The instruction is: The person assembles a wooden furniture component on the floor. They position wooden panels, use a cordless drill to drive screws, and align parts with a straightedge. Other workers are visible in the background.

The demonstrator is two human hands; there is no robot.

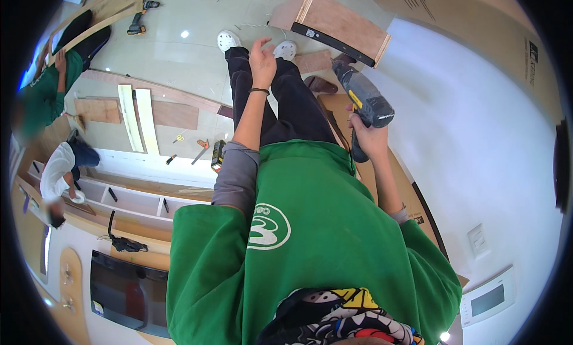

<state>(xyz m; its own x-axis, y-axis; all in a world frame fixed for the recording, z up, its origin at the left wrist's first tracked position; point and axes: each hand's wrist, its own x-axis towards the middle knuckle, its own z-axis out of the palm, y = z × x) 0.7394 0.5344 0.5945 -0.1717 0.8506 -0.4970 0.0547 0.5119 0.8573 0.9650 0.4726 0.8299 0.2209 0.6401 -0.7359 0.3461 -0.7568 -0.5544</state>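
My right hand is wrapped round the handle of a black and yellow cordless drill, which points away from me and slightly left. Ahead of the drill's nose stands a wooden drawer-like box. A black metal drawer slide runs along the box's lower edge. Out in front of my legs, my left hand is raised with loosely bent fingers apart, and nothing shows in it. It is apart from both the box and the drill.
Wood boards and two pale strips lie on the floor to the left. Another drill rests farther off. Two other people are at the left, one in green, one in white. A white wall rises at my right.
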